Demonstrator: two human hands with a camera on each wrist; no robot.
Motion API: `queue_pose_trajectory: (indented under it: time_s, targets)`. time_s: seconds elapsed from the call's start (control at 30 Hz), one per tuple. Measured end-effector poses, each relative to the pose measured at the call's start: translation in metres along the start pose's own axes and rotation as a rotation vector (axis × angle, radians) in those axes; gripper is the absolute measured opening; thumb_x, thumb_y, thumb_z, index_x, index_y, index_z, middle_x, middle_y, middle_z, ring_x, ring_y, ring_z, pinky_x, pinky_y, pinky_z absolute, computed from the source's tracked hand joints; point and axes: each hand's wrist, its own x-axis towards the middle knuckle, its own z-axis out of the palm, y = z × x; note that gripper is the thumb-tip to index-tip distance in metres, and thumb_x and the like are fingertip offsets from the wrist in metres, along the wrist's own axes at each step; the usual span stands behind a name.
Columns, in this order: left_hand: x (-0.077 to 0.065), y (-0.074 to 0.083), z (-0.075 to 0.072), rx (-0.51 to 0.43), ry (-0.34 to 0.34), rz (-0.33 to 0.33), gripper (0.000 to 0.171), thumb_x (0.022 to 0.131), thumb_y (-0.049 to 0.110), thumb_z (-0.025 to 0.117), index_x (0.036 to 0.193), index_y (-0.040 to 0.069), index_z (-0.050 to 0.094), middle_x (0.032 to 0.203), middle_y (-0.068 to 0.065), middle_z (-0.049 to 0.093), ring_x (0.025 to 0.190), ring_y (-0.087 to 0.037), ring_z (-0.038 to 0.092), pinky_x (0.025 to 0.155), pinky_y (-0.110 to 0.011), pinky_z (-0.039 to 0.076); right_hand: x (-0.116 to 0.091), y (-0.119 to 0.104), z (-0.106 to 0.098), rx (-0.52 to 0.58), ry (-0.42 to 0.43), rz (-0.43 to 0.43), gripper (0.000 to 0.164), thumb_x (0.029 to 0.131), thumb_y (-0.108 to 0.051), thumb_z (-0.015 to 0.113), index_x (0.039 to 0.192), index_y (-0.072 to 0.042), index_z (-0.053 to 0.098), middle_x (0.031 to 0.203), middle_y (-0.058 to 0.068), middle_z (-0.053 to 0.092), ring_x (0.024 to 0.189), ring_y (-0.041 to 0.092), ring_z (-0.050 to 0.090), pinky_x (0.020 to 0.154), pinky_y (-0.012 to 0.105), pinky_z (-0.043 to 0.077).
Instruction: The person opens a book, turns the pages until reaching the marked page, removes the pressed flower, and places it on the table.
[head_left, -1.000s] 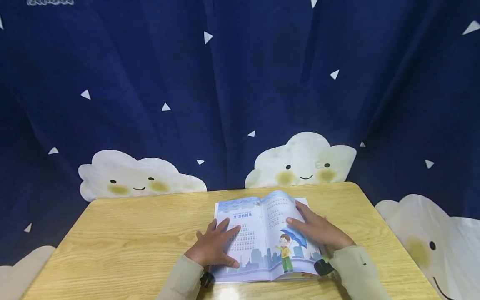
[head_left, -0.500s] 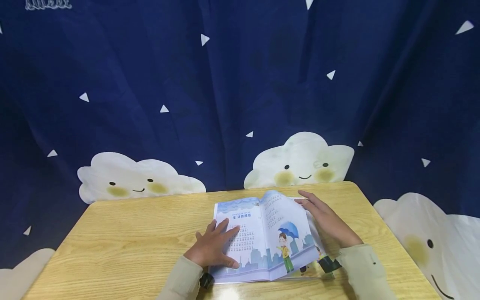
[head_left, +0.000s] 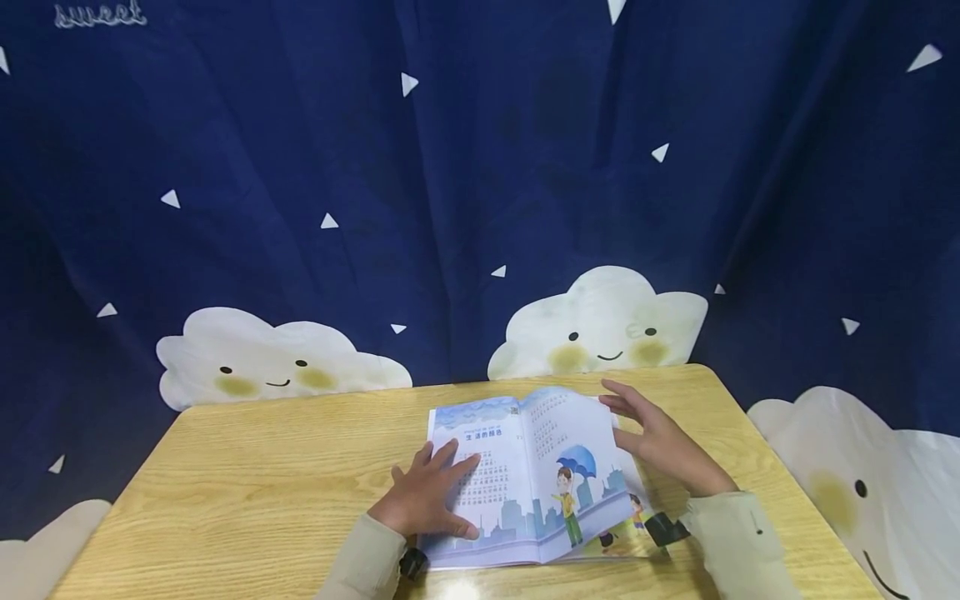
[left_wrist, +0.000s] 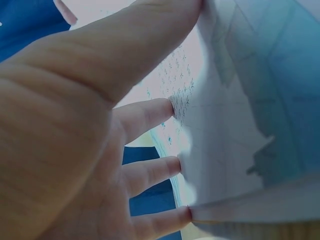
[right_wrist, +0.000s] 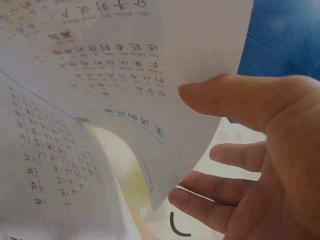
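The book [head_left: 495, 533] lay open on the worktop [head_left: 262, 475], nearer the right edge than the left edge, with its top close to the far edge.

The left hand [head_left: 427, 496] was flat on the left page, its fingers [head_left: 448, 448] spread wide apart. It did not hold anything; the tips just touched the paper, and the thumb pointed toward the middle fold.

The right hand [head_left: 663, 446] was at the outer side of the lifted page [head_left: 551, 492], near its top corner. Its fingers were a little bent, with a wide gap between them and the thumb [right_wrist: 220, 95]. From the right wrist, the thumb lay over the printed side of the page, and the other tips came right up to its edge. They touched the page and did not curl round it.

The lifted page curved up from the fold and had a boy with a blue umbrella on it. Under it, part of a colorful picture [head_left: 637, 537] showed.

One second before, the right hand lay over that page with its thumb on the front. Now it had gone out to the side, nearer the right edge of the worktop. The page stood up more, and more of the picture below could be seen. The left hand had stayed in the same spot.
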Motion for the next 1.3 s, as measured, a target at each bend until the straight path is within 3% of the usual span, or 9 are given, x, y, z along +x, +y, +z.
queue_pose_trajectory:
  time_s: [0.3, 0.4, 0.53, 0.7, 0.83, 1.07, 1.3]
  targets:
    - [-0.001, 0.001, -0.001, -0.004, 0.015, 0.017, 0.101, 0.062, 0.065, 0.078, 0.148, 0.026, 0.040, 0.156, -0.014, 0.027, 0.139, -0.052, 0.018, 0.087, -0.085, 0.016, -0.002, -0.011, 0.003, 0.002, 0.002, 0.020, 0.080, 0.093, -0.016, 0.063, 0.154, -0.006, 0.012, 0.157, 0.025, 0.015, 0.141, 0.049, 0.013, 0.103, 0.070, 0.021]
    - [-0.001, 0.002, -0.003, 0.006, 0.016, 0.013, 0.101, 0.062, 0.065, 0.078, 0.148, 0.026, 0.040, 0.156, -0.013, 0.027, 0.139, -0.051, 0.018, 0.087, -0.085, 0.015, -0.001, -0.014, 0.010, -0.003, -0.026, 0.012, 0.078, 0.095, -0.022, 0.062, 0.153, -0.004, 0.015, 0.155, 0.026, 0.019, 0.140, 0.050, 0.017, 0.102, 0.069, 0.024]
    - [-0.002, 0.002, -0.003, -0.007, 0.016, 0.011, 0.101, 0.062, 0.063, 0.079, 0.148, 0.026, 0.041, 0.156, -0.016, 0.025, 0.139, -0.052, 0.017, 0.087, -0.086, 0.014, 0.000, -0.016, 0.024, -0.004, -0.098, 0.018, 0.073, 0.094, -0.034, 0.063, 0.152, -0.009, 0.026, 0.154, 0.020, 0.028, 0.139, 0.047, 0.023, 0.102, 0.069, 0.027]
    - [-0.003, 0.002, 0.000, -0.016, 0.026, 0.005, 0.101, 0.060, 0.062, 0.080, 0.147, 0.027, 0.041, 0.152, -0.022, 0.023, 0.139, -0.051, 0.016, 0.087, -0.085, 0.015, 0.001, -0.018, 0.041, 0.011, -0.165, 0.015, 0.058, 0.094, -0.024, 0.061, 0.146, -0.014, 0.040, 0.149, 0.012, 0.040, 0.139, 0.041, 0.029, 0.104, 0.064, 0.028]
    - [-0.002, 0.002, 0.001, 0.007, 0.043, 0.010, 0.100, 0.060, 0.062, 0.080, 0.147, 0.028, 0.042, 0.143, -0.019, 0.030, 0.138, -0.050, 0.019, 0.086, -0.085, 0.017, 0.002, -0.020, 0.052, -0.027, -0.188, 0.033, 0.054, 0.093, -0.030, 0.063, 0.141, -0.012, 0.048, 0.146, 0.011, 0.045, 0.139, 0.038, 0.032, 0.107, 0.061, 0.027]
    - [-0.001, 0.001, 0.002, 0.047, 0.042, 0.014, 0.100, 0.060, 0.066, 0.079, 0.147, 0.030, 0.042, 0.135, -0.015, 0.035, 0.136, -0.047, 0.024, 0.086, -0.084, 0.022, 0.002, -0.021, 0.067, -0.089, -0.255, -0.006, 0.056, 0.092, -0.044, 0.062, 0.137, -0.012, 0.053, 0.147, 0.014, 0.043, 0.139, 0.036, 0.033, 0.108, 0.057, 0.029]
    - [-0.002, 0.002, -0.001, 0.076, 0.042, 0.012, 0.099, 0.062, 0.067, 0.077, 0.147, 0.030, 0.042, 0.138, -0.016, 0.035, 0.135, -0.044, 0.026, 0.087, -0.082, 0.025, 0.003, -0.020, 0.077, -0.117, -0.293, -0.076, 0.054, 0.093, -0.045, 0.060, 0.135, -0.010, 0.056, 0.148, 0.016, 0.041, 0.137, 0.037, 0.035, 0.106, 0.058, 0.030]
